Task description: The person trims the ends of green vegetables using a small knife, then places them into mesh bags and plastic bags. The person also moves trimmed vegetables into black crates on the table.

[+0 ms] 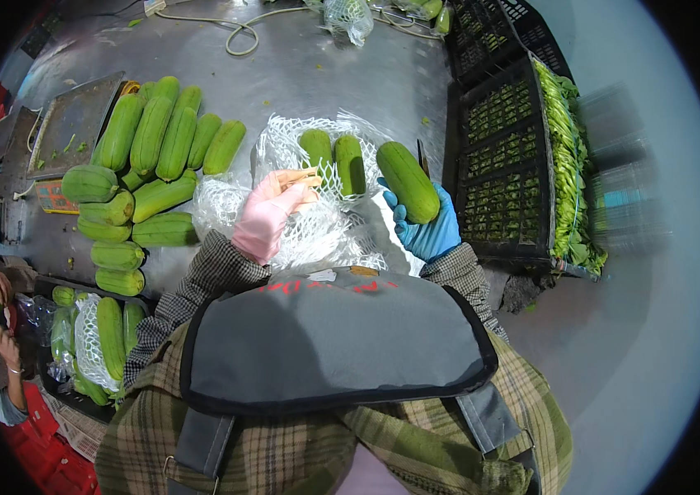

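Note:
My right hand (433, 229), in a blue glove, grips a plump green gourd (407, 179) from below and behind. My left hand (266, 213) wears a pink glove with bare fingertips showing. Its fingers are bent together at the white foam netting (325, 241); whether they pinch a strand is not clear. Two shorter green gourds, one left (316, 148) and one right (350, 166), lie on the netting just beyond my left fingertips. Clear plastic wrap (220, 201) is bunched beside my left wrist. A dark, narrow tool (423, 159) is partly hidden behind the held gourd.
Several green gourds (155, 133) are piled left on the metal table (300, 68), near a scale (72, 127). Black crates (501, 167) with leafy greens (563, 167) stand right. A cord (245, 28) crosses the back. At lower left, a co-worker's hands (4, 315) hold a gourd beside another crate.

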A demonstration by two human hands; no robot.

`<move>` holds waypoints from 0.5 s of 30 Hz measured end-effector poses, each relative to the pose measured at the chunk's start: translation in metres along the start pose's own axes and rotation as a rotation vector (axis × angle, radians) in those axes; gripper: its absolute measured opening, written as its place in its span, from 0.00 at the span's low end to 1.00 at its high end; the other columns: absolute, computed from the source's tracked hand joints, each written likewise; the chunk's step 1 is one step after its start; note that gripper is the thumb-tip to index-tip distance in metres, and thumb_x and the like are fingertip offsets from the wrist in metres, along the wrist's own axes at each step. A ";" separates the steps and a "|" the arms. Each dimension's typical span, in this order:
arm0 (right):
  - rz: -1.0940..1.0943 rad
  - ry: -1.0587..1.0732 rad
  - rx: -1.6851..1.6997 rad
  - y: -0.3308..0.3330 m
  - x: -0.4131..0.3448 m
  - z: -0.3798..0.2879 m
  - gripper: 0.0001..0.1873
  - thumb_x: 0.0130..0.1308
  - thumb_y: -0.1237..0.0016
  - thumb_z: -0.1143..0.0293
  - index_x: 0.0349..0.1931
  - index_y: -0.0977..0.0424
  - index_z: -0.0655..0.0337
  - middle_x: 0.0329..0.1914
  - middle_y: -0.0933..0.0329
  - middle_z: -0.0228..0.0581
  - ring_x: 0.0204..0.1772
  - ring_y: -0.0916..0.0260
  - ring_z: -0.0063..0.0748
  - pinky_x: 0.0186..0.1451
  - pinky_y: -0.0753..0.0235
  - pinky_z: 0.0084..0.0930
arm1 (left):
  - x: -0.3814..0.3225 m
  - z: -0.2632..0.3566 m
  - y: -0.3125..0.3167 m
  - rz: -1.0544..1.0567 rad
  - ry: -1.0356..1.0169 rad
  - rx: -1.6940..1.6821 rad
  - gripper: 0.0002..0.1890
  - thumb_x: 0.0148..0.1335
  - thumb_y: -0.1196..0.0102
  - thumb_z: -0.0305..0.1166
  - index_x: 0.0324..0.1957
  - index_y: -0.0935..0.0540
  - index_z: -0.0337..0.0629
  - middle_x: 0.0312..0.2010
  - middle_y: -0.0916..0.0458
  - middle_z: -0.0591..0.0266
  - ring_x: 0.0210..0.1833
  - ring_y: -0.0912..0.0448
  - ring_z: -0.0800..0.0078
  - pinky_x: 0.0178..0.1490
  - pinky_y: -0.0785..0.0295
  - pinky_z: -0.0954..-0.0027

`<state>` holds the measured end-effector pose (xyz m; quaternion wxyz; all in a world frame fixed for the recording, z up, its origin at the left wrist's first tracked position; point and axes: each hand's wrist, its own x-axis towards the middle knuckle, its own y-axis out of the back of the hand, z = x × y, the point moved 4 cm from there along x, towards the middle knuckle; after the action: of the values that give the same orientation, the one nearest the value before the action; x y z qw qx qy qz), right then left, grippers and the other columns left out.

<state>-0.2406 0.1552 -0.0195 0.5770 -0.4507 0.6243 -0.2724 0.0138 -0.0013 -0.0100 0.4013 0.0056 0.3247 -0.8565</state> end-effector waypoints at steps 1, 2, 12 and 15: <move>-0.009 -0.010 -0.036 -0.011 -0.003 0.005 0.38 0.80 0.66 0.43 0.75 0.37 0.69 0.60 0.20 0.68 0.41 0.12 0.45 0.43 0.07 0.36 | -0.002 0.003 -0.005 -0.033 -0.009 -0.002 0.17 0.78 0.47 0.25 0.62 0.26 0.25 0.60 0.18 0.44 0.50 0.16 0.73 0.54 0.19 0.72; -0.018 -0.033 -0.083 -0.022 -0.004 0.010 0.38 0.80 0.66 0.43 0.75 0.37 0.68 0.59 0.20 0.69 0.40 0.12 0.45 0.42 0.07 0.35 | -0.003 0.006 -0.010 -0.079 -0.013 -0.001 0.27 0.76 0.42 0.29 0.71 0.33 0.27 0.62 0.19 0.46 0.50 0.16 0.72 0.52 0.19 0.71; -0.063 -0.079 -1.089 -0.108 -0.011 0.047 0.34 0.82 0.59 0.42 0.76 0.33 0.59 0.62 0.20 0.42 0.50 0.20 0.30 0.55 0.19 0.27 | -0.027 0.002 0.002 -0.277 0.114 0.015 0.37 0.79 0.45 0.50 0.80 0.41 0.41 0.65 0.25 0.60 0.53 0.17 0.74 0.51 0.20 0.74; -0.147 0.037 -1.153 -0.122 -0.010 0.055 0.34 0.81 0.54 0.46 0.79 0.36 0.54 0.69 0.24 0.40 0.57 0.24 0.28 0.59 0.21 0.27 | -0.031 -0.009 0.016 -0.225 0.005 -0.121 0.36 0.78 0.42 0.46 0.79 0.40 0.42 0.64 0.24 0.59 0.55 0.18 0.74 0.52 0.18 0.72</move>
<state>-0.1581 0.1197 0.0797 0.2070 -0.7294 0.6489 0.0641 0.0435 0.0180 -0.0174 0.3016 -0.0530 0.3755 -0.8748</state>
